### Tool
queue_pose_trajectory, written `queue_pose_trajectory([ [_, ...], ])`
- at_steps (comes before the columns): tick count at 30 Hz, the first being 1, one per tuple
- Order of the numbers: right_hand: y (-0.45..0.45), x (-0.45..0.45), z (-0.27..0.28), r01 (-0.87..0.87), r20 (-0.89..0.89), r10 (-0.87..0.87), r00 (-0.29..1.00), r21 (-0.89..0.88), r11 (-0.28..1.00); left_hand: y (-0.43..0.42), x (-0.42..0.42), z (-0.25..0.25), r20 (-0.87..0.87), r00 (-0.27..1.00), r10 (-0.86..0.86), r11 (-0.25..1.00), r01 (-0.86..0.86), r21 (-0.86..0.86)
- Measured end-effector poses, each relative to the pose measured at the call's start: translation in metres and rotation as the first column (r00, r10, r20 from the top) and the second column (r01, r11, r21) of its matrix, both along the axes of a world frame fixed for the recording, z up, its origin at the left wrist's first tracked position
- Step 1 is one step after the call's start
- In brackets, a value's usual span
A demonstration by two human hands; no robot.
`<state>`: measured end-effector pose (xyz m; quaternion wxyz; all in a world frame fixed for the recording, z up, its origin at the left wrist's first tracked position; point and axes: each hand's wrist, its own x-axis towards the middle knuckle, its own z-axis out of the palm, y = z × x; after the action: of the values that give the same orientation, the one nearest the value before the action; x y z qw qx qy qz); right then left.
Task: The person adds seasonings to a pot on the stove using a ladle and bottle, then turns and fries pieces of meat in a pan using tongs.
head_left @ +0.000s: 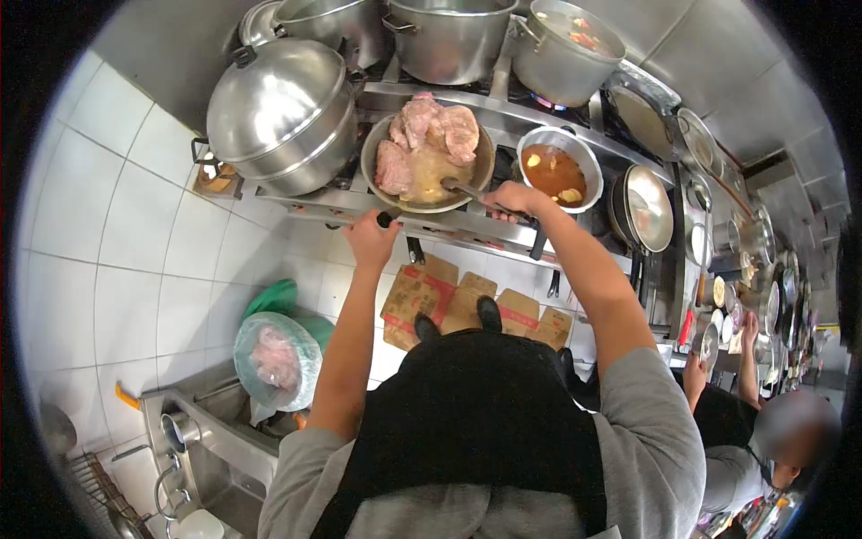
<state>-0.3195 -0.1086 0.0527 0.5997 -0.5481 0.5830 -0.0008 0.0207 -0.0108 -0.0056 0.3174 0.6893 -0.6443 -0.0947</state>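
A wide frying pan (pixel 488 160) sits on the stove, holding large pieces of pale pinkish meat (pixel 435 130) in a cloudy yellowish liquid. My left hand (pixel 371 237) is closed around the pan's black handle at its near left side. My right hand (pixel 514 199) grips a long-handled metal utensil (pixel 460 187), whose end reaches over the pan's near right rim into the liquid; its exact kind cannot be made out. Just right of my right hand stands a pot (pixel 593 175) of reddish-brown liquid with pale yellow pieces floating in it.
A large domed-lid steamer (pixel 283 117) stands to the left. Big pots (pixel 453 40) line the back, and a flame burns under the back-right one. Pans (pixel 648 208) sit on the right. Flattened cardboard (pixel 458 301) covers the floor. Another person (pixel 732 449) works at the right.
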Motion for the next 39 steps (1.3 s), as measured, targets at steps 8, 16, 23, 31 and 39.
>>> queue_pose_trajectory([
  [8,-0.073,0.003,-0.022,-0.171,0.089,0.147,0.985,0.412,0.895,0.006,-0.007,0.008,-0.002,1.0,0.022,1.0,-0.022,-0.011],
  [16,-0.068,0.041,-0.039,-0.193,0.131,0.156,0.979,0.354,0.915,0.006,-0.007,0.008,0.019,0.999,0.035,0.998,-0.036,0.056],
  [23,-0.045,0.046,-0.039,-0.132,0.11,0.106,0.988,0.26,0.957,0.003,-0.004,0.0,0.009,1.0,0.009,0.998,-0.009,0.056],
  [31,-0.02,0.019,-0.014,-0.084,0.165,0.057,0.985,0.159,0.984,0.005,-0.005,0.005,-0.02,1.0,0.011,0.999,-0.01,0.037],
  [39,0.025,0.009,0.003,-0.251,-0.255,0.179,0.95,-0.284,0.925,0.003,-0.002,0.001,-0.013,1.0,-0.021,0.999,0.022,0.029],
])
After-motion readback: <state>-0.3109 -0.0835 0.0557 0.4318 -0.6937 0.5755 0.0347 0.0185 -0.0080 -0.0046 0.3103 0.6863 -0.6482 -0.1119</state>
